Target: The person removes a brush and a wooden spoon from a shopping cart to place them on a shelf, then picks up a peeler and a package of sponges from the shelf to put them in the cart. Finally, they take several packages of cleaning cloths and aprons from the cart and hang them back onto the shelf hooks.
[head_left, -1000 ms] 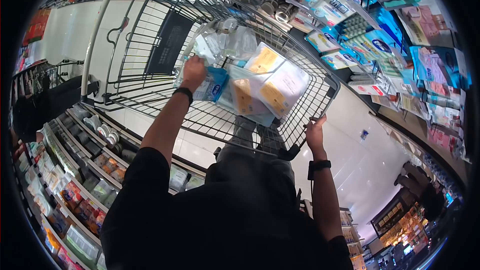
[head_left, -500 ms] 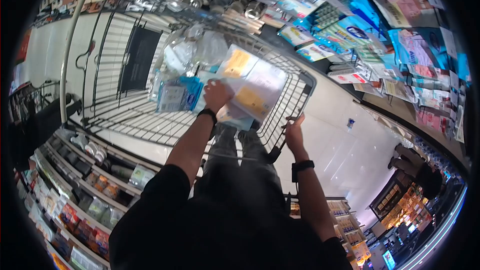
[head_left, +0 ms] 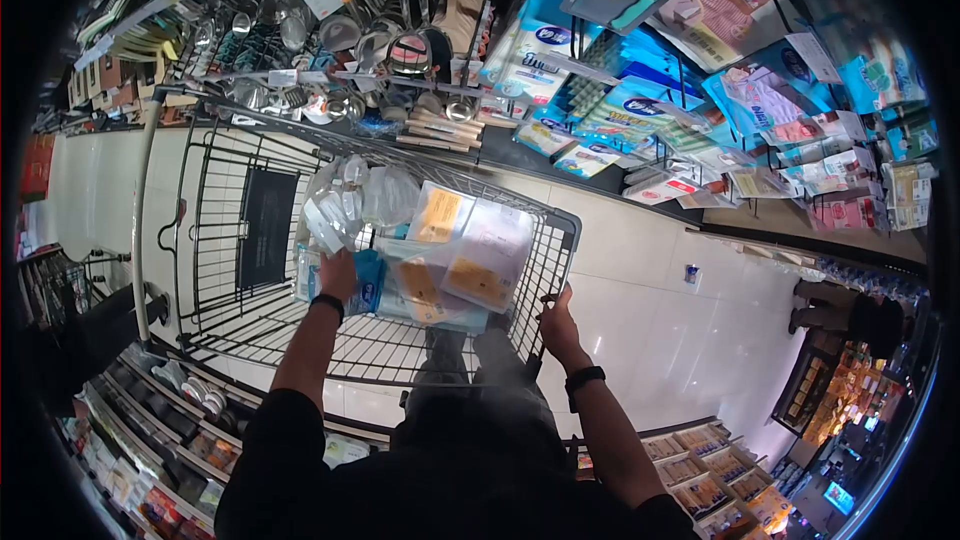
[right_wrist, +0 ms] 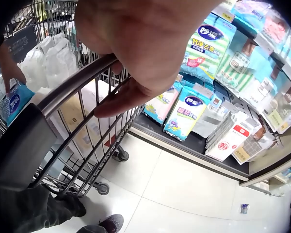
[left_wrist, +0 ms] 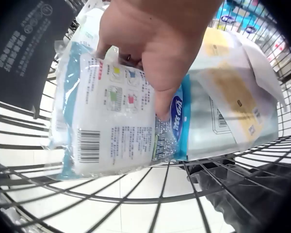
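Note:
Inside the shopping cart, my left hand point(head_left: 338, 275) grips the top of a blue-and-white plastic packet point(left_wrist: 119, 121) with a barcode and small printed pictures. In the left wrist view the thumb presses on its front and the other fingers curl over its top edge. Flat white-and-yellow packages point(head_left: 485, 260) lie to the right of the packet. Clear plastic bags point(head_left: 345, 205) lie just beyond the left hand. My right hand point(right_wrist: 136, 53) holds the dark rim of the cart point(right_wrist: 72, 87) at its right end, the thumb laid along the wire side.
Shelves of blue cleaning packs point(head_left: 635, 105) hang at the back right. Ladles and other kitchen tools point(head_left: 410, 50) hang beyond the cart. Low shelves of packaged goods point(head_left: 150, 450) run at the near left. A small packet point(head_left: 692, 274) lies on the tiled floor, and another person point(head_left: 850, 315) stands far right.
My left hand went from the blue packet's area to the flat packages, then back left onto the blue packet. The right hand stays on the cart rim. The head view has tilted toward the shelves.

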Motion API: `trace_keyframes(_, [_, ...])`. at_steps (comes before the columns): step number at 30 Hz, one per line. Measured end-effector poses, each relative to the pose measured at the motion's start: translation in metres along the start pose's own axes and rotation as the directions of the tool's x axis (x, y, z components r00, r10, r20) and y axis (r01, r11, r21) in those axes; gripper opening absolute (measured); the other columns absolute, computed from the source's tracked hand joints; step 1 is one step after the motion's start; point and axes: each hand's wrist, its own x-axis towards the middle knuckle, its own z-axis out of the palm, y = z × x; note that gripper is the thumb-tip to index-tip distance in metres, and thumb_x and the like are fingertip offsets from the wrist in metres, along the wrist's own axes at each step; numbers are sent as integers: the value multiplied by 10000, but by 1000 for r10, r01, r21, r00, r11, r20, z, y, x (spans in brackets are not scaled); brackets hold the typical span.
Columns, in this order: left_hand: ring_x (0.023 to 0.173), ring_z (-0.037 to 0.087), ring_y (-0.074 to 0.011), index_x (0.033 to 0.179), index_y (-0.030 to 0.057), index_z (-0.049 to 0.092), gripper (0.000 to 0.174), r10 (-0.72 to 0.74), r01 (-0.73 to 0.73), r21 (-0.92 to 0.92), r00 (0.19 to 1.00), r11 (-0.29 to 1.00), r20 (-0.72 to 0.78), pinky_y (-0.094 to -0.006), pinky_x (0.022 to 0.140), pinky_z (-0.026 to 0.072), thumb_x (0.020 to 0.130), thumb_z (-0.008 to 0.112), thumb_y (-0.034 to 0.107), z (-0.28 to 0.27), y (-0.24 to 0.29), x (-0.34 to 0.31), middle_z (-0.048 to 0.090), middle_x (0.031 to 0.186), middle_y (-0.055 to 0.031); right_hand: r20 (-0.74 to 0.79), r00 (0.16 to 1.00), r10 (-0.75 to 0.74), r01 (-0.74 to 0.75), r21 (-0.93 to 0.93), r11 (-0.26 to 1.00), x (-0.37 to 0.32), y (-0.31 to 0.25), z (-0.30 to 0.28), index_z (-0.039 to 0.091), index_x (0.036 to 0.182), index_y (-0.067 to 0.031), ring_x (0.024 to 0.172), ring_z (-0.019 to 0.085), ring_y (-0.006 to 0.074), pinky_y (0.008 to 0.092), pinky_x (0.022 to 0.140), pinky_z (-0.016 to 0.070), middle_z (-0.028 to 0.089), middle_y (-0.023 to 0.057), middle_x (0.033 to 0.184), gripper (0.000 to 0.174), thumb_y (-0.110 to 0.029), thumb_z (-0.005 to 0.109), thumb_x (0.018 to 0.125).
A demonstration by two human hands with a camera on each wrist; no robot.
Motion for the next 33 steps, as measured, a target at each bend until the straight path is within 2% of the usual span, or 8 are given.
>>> trace_keyframes(14, [1280,452,-375,1295,176,529,774,194,-196,-182,981,964,-27,-640,981,406,638,841,441,33,-54,-12,517,1341,-67,-17,999,-46,44,-83,996,3,-15,-6,71,1452,-48,882,680,357,467,771,520,626,216,1078,636,-71,461,950])
trace_keyframes(18, [1238,477,-455,1299,170,526,928,-66,119,-185,961,975,269,-609,941,444,509,902,479,20,-47,2,534,1341,-120,51,998,45,-41,-68,997,-5,-35,-16,87,1462,-21,1070,573,522,548,921,458,560,349,1218,682,-93,444,886])
trace_keyframes(22, [1290,474,-328,1205,182,660,735,-47,6,94,898,996,438,-548,1029,355,615,782,602,80,-39,28,589,1324,-79,-159,921,-355,324,-191,926,19,20,22,223,1424,95,840,664,382,467,728,530,650,274,940,548,-94,424,950])
trace_keyframes(25, [1388,332,-332,1300,242,617,753,35,-59,70,952,996,305,-612,1146,132,648,723,604,64,-26,10,421,1481,-120,-353,670,-653,358,-617,701,61,52,39,505,1231,144,807,659,352,460,781,526,662,239,910,392,-98,464,926])
trace_keyframes(28, [1132,615,-364,1030,197,742,406,47,-44,-15,961,999,273,-727,983,359,678,773,397,2,-10,-30,682,1153,-176,285,634,-719,171,-958,-229,36,27,21,642,1027,104,874,652,365,534,925,457,664,235,925,301,-122,488,902])
trace_keyframes(29, [1027,656,-349,1105,144,707,478,57,-41,-63,958,997,281,-612,914,449,679,773,349,-6,-16,-28,700,1098,-159,-75,822,-565,354,-711,608,33,13,17,599,1084,107,921,649,372,553,936,442,661,224,933,315,-122,473,909])
trace_keyframes(30, [923,697,-335,1181,90,672,553,70,-40,-110,954,993,292,-498,845,540,681,774,301,2,-23,-25,718,1044,-143,-108,979,-175,184,83,979,33,5,16,556,1141,110,968,646,380,572,948,427,657,214,942,338,-123,459,917])
trace_keyframes(33, [846,692,-337,1072,100,670,488,-12,15,-180,1000,984,18,-477,747,551,640,781,298,-38,-38,-56,711,960,-157,53,923,-380,382,-26,924,44,1,8,352,1304,84,1073,613,408,552,1011,381,630,266,1102,442,-161,415,942])
